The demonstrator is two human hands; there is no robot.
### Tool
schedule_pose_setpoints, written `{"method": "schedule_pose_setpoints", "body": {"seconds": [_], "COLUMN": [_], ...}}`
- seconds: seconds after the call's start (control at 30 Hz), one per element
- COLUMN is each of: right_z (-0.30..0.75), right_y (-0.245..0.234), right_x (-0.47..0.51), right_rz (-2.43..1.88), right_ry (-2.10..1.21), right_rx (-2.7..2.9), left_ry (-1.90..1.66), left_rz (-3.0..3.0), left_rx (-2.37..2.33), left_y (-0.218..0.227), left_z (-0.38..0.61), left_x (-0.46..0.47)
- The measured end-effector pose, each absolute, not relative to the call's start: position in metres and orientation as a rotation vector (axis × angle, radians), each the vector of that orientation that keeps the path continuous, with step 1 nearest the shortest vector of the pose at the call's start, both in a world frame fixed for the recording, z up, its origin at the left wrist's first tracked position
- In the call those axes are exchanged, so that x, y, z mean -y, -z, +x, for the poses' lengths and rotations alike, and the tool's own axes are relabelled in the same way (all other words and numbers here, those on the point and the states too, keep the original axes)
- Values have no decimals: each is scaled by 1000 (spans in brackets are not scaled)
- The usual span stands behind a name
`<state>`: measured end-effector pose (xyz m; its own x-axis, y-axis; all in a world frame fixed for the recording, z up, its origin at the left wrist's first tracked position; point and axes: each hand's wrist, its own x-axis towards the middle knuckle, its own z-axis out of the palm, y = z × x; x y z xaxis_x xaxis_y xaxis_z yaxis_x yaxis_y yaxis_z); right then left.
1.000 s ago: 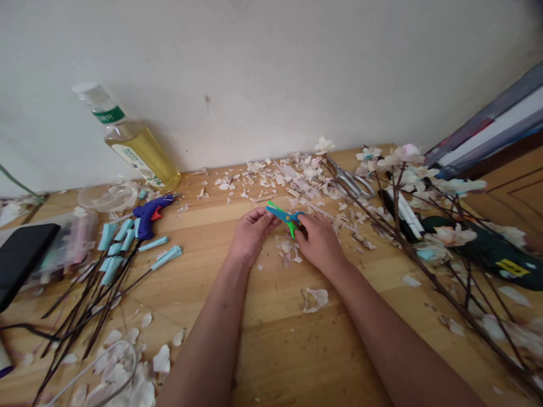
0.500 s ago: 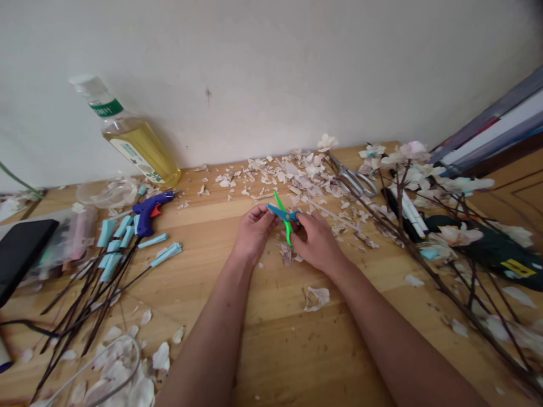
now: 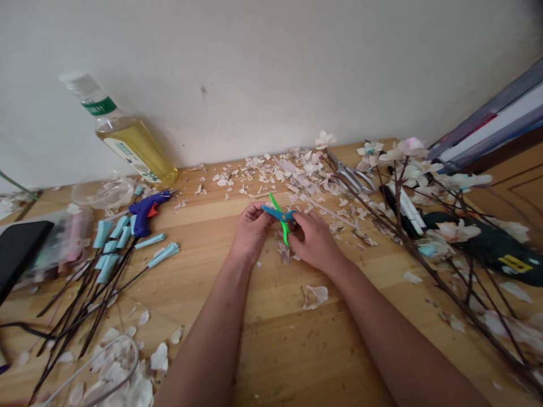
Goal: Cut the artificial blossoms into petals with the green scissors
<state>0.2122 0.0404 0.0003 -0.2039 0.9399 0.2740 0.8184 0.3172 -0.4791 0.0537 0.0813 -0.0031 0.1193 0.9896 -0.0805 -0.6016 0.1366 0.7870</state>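
My right hand point(image 3: 313, 243) grips small scissors point(image 3: 278, 216) with one blue and one green blade, which stand spread apart. My left hand point(image 3: 249, 232) sits just left of the blades, its fingertips pinched at the blue blade's tip; whatever small piece it holds is hidden by the fingers. Both hands hover over the wooden table point(image 3: 271, 339), above a little heap of pale petal scraps point(image 3: 285, 252). A larger torn petal point(image 3: 314, 296) lies on the wood nearer me.
A bottle of yellow liquid point(image 3: 127, 144) leans at the wall, left. A blue glue gun point(image 3: 146, 208), blue-tipped dark stems point(image 3: 102, 271) and a black phone point(image 3: 19, 249) lie left. Metal scissors point(image 3: 352, 176), flowering branches point(image 3: 432, 237) and scattered scraps point(image 3: 288, 172) lie right.
The scissor blades have swung from nearly closed and level to spread apart, the green blade now pointing up. Both hands stayed in place; the view shifted slightly.
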Motion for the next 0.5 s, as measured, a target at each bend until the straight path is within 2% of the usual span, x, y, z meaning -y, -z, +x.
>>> {"method": "schedule_pose_setpoints", "body": {"seconds": [0.5], "right_z": [214], "right_y": [-3], "right_x": [-41], "right_rz": [-1485], "right_ry": [-406], "right_rx": [2062], "left_ry": [-1329], "left_rz": [674], "left_rx": [-669], "left_y": [4], "left_z": [55], "left_x": [-81]}}
